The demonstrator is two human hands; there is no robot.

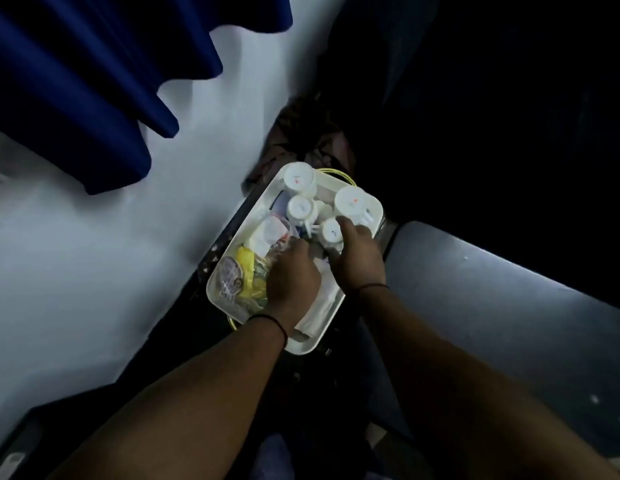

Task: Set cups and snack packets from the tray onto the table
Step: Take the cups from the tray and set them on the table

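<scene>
A white rectangular tray (377,206) sits low in front of me. Several white cups stand upside down in its far half, among them one at the far corner (298,176) and a large one (351,201). Snack packets (246,268) in yellow, white and purple fill the near left part. My right hand (358,256) grips a small upturned cup (330,233), with the thumb on its base. My left hand (293,278) reaches down into the packets with bent fingers. Its fingertips are hidden, so any hold is unclear. A folded white napkin (320,306) lies under my wrists.
A pale table surface (128,237) stretches to the left of the tray, with a blue curtain (76,81) hanging over its far side. A grey seat or ledge (492,299) lies to the right. The area beyond the tray is dark.
</scene>
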